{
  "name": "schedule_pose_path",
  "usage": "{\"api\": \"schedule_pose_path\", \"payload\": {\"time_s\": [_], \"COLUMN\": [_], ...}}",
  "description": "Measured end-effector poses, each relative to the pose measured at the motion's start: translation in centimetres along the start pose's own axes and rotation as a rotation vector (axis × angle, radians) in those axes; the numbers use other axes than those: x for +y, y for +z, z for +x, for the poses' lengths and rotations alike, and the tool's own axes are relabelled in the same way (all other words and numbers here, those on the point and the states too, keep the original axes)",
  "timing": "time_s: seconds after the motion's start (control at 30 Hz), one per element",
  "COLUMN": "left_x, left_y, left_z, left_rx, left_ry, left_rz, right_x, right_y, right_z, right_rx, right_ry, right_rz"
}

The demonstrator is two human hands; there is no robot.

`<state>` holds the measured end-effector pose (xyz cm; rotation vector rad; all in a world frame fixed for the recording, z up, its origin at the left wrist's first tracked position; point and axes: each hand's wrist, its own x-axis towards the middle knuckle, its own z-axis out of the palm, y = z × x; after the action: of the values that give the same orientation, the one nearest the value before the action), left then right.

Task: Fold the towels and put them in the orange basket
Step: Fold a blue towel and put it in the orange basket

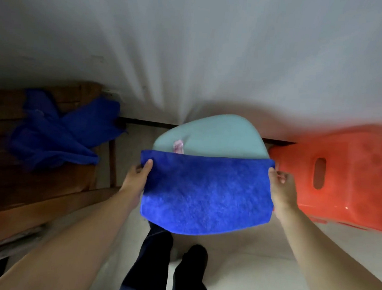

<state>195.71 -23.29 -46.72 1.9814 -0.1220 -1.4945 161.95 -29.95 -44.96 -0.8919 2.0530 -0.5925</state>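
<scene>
A pale teal stool (pixel 218 135) stands against the grey wall (pixel 193 42), with a small pink object (pixel 178 146) lying on its seat (too blurred to identify). To the left, a heap of unfolded blue towels (pixel 60 132) lies crumpled on a dark wooden counter (pixel 22 188). To the right, the orange basket (pixel 343 177) sits on the pale floor (pixel 349 244), its side with a handle slot facing the stool. Dark trouser legs (pixel 153 267) show below.

In front of the stool, a folded blue towel (pixel 206 194) hangs stretched wide between both hands, hiding the seat's near edge. The left hand (pixel 137 177) pinches the towel's upper left corner, thumb over the front. The right hand (pixel 280 186) pinches the upper right corner, fingers curled at the edge, just beside the basket.
</scene>
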Motion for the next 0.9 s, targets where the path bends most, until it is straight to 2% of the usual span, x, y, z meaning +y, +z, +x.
{"api": "schedule_pose_path", "payload": {"time_s": [0.17,0.3,0.43,0.57,0.67,0.77,0.9], "left_x": [-2.2,-2.2,-0.6,2.2,3.4,3.0,2.2], "left_y": [-0.6,-1.4,-0.9,1.5,2.8,2.6,1.0], "left_z": [-2.9,-4.2,-4.9,-5.5,-5.0,-3.8,-2.7], "left_rx": [-0.009,-0.016,-0.059,-0.124,-0.05,0.008,-0.013], "left_ry": [-0.02,-0.06,0.015,0.166,0.255,0.232,0.226], "left_rz": [0.134,0.093,0.097,0.141,0.246,0.358,0.557], "right_x": [4.0,3.8,2.5,0.2,-0.4,0.0,-1.9], "right_y": [-0.7,-1.8,-4.0,-5.3,-5.1,-4.0,-2.7], "right_z": [-2.9,-3.8,-3.7,-3.4,-3.0,-2.8,-3.5], "right_rx": [-0.172,-0.284,-0.339,-0.223,-0.165,-0.152,-0.186], "right_ry": [0.251,0.31,0.196,0.018,-0.086,-0.085,-0.075], "right_rz": [-0.04,-0.157,-0.182,-0.135,-0.155,-0.158,-0.033]}}
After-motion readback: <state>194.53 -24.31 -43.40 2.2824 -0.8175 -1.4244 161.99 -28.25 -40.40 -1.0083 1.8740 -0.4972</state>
